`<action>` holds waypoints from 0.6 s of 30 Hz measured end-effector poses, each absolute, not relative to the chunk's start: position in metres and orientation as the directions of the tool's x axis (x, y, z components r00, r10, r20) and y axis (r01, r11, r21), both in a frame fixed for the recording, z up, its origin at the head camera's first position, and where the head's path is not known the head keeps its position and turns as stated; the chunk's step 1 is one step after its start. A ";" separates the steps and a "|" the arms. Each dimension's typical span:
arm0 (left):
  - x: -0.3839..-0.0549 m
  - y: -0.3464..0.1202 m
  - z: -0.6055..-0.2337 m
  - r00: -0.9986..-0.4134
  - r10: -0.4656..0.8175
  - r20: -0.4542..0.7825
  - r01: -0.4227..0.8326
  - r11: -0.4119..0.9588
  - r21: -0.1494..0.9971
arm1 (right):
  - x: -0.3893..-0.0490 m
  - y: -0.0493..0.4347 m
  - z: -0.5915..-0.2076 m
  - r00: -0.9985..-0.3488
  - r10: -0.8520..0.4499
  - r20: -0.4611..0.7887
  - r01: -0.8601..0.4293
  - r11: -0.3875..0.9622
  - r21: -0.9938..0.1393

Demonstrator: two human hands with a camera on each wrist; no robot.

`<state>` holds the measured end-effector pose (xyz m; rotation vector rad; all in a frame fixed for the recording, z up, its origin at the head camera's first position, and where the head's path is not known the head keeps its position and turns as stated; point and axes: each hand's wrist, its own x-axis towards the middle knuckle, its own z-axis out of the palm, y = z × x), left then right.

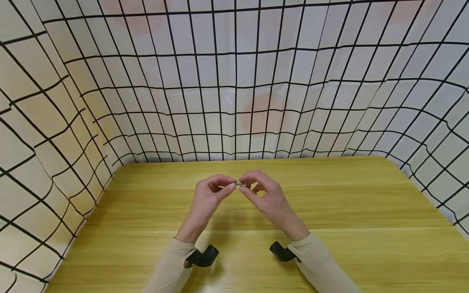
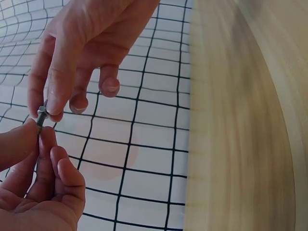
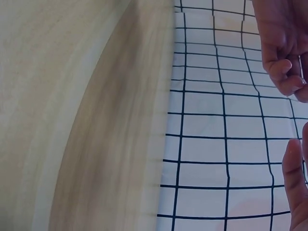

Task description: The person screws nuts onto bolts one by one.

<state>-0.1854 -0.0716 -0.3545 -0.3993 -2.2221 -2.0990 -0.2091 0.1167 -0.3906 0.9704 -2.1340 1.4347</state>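
Note:
A small metal bolt (image 1: 237,184) lies level between my two hands, above the wooden table. Thumb and forefinger of my left hand (image 1: 207,200) pinch its left end. My right hand (image 1: 270,200) has thumb and fingertips around the other end, at a hex nut (image 2: 42,109) on the threads. In the left wrist view, my left hand (image 2: 45,192) is below the bolt and my right hand (image 2: 89,48) above. The right wrist view shows only parts of my right hand (image 3: 297,180) and left hand (image 3: 286,48); the bolt is outside it.
A pale wooden table (image 1: 146,228) spreads under both hands. White walls with a black grid net (image 1: 234,93) enclose its back and sides. A black wrist camera (image 1: 203,257) sits at the left sleeve, another camera (image 1: 282,252) at the right.

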 end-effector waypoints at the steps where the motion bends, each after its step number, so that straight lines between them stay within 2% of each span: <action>1: -0.185 -0.071 -0.354 -0.965 0.144 0.217 0.224 0.038 0.974 | -0.211 0.117 -0.393 -0.684 -0.327 0.652 -0.728 0.238 -0.644; 6: -0.185 -0.071 -0.353 -0.968 0.143 0.204 0.212 0.041 0.976 | -0.211 0.116 -0.395 -0.710 -0.310 0.632 -0.703 0.261 -0.662; 12: -0.197 -0.071 -0.374 -0.967 0.152 0.204 0.212 0.038 0.976 | -0.210 0.114 -0.396 -0.740 -0.295 0.604 -0.672 0.285 -0.684; 18: -0.198 -0.071 -0.378 -0.960 0.167 0.225 0.233 0.028 0.972 | -0.209 0.114 -0.397 -0.774 -0.278 0.569 -0.632 0.290 -0.719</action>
